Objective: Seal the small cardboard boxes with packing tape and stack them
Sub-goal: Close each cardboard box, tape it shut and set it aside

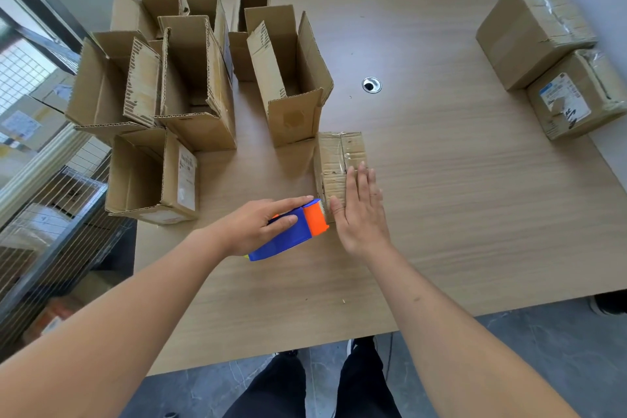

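A small closed cardboard box [339, 156] lies on the wooden table [441, 197], with clear tape across its top. My right hand [361, 210] presses flat on its near end, fingers straight. My left hand [261, 226] grips a blue and orange tape dispenser [291, 234], whose orange head touches the box's near left edge. Several open boxes [196, 88] with raised flaps stand at the back left. Two taped boxes [536, 30] sit side by side at the far right.
A round cable hole [372, 84] is set in the table beyond the box. A wire shelf [51, 207] with parcels stands to the left of the table. My legs and shoes [315, 383] show below the front edge.
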Motion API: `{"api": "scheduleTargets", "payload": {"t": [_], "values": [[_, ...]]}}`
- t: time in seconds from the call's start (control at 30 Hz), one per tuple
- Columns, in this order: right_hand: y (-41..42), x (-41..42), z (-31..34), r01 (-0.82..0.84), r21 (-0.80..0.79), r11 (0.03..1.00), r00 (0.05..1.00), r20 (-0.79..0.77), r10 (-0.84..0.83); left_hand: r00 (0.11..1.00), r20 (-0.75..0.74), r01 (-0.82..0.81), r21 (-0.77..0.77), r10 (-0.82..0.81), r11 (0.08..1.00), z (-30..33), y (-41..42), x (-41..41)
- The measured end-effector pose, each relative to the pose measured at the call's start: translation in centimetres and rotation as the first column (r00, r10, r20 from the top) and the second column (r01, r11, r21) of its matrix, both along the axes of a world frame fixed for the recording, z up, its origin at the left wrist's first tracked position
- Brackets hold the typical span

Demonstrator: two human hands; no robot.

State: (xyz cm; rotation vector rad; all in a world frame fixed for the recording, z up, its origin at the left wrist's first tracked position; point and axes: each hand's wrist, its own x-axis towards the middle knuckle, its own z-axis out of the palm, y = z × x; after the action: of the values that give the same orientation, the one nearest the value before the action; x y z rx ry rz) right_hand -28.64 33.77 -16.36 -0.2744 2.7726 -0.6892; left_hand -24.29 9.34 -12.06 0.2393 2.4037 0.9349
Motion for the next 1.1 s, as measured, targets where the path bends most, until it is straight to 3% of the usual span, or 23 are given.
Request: {"api": "scheduleTargets", "payload": {"t": [0.33,0.63,0.83,1.1], "values": [[0.3,-0.2,0.4,-0.115,0.172,0.978,0.993,0.018,0.114,1.0,0.007,-0.023,0.019,0.022,1.0,1.4,-1.6,0.8],[0.5,-0.7,1.0,-0.171,0.189,0.967,0.984,0.086,0.158,0.996,0.084,0.04,-0.113,-0.03,0.993,3.3,-3.6,0.3],[0.6,-0.6,1.0,-0.195,0.172,0.966,0.979,0.094,0.181,0.991,0.132,0.035,-0.3,0.006,0.953,2.8,-1.2,-1.5],[0.3,-0.6,0.6,-0.194,0.282,0.94,0.981,0.046,0.189,0.997,0.072,0.069,-0.452,-0.041,0.889,2.3,4.1,-3.7]]}}
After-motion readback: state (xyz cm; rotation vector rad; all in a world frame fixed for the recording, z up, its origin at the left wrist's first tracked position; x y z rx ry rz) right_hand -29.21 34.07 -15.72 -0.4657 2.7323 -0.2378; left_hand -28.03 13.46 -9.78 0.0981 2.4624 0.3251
